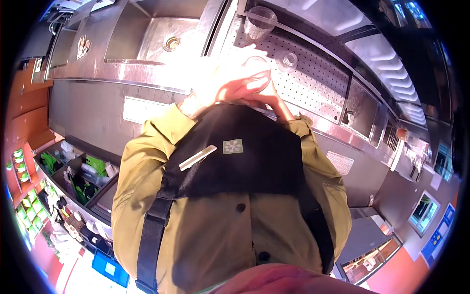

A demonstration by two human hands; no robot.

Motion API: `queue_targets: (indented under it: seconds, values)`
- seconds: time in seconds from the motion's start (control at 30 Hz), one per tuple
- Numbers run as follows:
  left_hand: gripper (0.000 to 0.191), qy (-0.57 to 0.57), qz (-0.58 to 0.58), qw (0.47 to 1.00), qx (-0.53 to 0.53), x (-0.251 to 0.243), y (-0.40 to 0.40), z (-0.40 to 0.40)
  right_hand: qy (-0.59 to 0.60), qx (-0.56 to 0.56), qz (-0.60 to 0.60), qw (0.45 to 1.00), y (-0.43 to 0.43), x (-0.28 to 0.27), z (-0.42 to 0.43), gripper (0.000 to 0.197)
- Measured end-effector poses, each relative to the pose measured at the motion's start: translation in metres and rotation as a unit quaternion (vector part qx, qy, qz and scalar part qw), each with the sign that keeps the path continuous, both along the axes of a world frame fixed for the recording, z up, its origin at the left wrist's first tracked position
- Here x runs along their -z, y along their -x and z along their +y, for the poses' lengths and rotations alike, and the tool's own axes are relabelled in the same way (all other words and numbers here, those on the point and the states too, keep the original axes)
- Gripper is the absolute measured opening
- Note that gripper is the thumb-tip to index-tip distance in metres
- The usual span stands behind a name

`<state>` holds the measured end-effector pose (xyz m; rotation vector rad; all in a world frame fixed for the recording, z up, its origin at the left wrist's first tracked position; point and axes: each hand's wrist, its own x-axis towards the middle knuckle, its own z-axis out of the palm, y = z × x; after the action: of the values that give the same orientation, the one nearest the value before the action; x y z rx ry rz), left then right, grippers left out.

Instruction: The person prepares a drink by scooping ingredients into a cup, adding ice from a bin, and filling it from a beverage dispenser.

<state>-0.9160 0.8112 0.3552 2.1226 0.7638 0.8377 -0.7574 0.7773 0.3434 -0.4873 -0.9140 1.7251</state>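
My left hand (231, 90) and my right hand (271, 96) are close together over the front edge of a steel counter, in strong glare. Between them is a clear, round-rimmed container (260, 75), apparently a cup, with the fingers around it; the glare hides just how each hand grips it. Beyond the hands, a large clear measuring jug or cup (259, 24) stands on a perforated steel drain tray (312, 79). Just right of my hands, a smaller clear container (286, 61) is on the same tray.
A steel sink (161, 40) is at the upper left, with a crumpled cloth (83, 47) on the counter farther left. Clear plastic bins or covers (382, 62) line the upper right. A divided drawer (79, 172) with green and white packets is at lower left.
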Motion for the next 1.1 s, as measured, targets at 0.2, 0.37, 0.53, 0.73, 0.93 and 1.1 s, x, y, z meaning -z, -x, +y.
queue_targets:
  seconds: [0.2,0.37,0.53,0.73,0.93,1.1]
  values:
    - [0.024,0.079,-0.188,0.976,-0.070,0.056,0.010,-0.023,-0.013,0.030,0.015,0.999,0.028,-0.007,-0.003,0.087]
    - [0.034,-0.002,-0.327,0.886,-0.328,-0.022,0.062,-0.013,0.085,0.047,-0.236,0.967,0.013,0.013,-0.012,0.092]
    - [0.042,0.209,-0.525,0.768,-0.302,-0.005,0.112,-0.001,-0.376,0.149,-0.645,0.649,-0.034,0.002,0.001,0.096]
    - [0.045,0.268,-0.478,0.739,-0.392,0.061,0.113,0.006,-0.335,0.007,-0.718,0.610,-0.040,-0.043,0.013,0.099]
    - [0.044,0.238,-0.440,0.776,-0.384,0.044,0.105,-0.011,-0.376,-0.017,-0.742,0.555,-0.036,-0.060,0.017,0.092]
    - [0.043,0.197,-0.402,0.811,-0.376,0.030,0.104,-0.020,-0.369,-0.045,-0.758,0.537,-0.030,-0.072,0.017,0.098]
